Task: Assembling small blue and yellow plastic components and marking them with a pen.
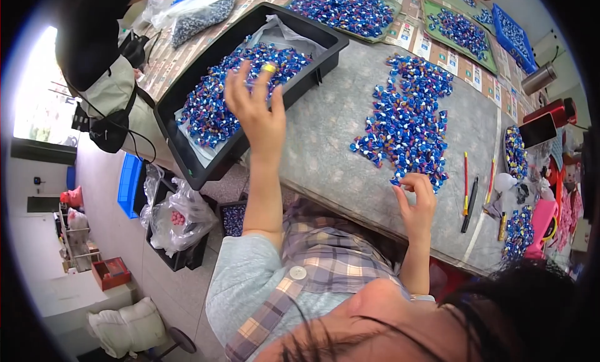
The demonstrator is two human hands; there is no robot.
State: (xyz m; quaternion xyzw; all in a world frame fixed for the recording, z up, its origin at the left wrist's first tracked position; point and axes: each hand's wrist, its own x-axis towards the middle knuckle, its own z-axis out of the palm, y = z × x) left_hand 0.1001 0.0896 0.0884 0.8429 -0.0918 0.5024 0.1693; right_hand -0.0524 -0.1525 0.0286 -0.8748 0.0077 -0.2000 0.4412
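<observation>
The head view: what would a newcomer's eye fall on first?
Probably the broad patch of small pieces, mostly blue, spread on the grey table, with the right hand at its near end. Next, perhaps, the big black tray to its left, heaped with similar pieces, the left hand spread above it.

the small beads look like hard, glossy plastic or glass, which of the two is unclear, with bright glints. the tray is black plastic, smooth with a dull sheen, its liner thin, pale and crumpled. the tabletop is matt grey and mottled. at the near side, the apron is soft matt cloth with a smooth, slightly shiny button. at the left, the clear bag is wrinkled, shiny plastic; at the far right, the cylinder looks like satin metal.
</observation>
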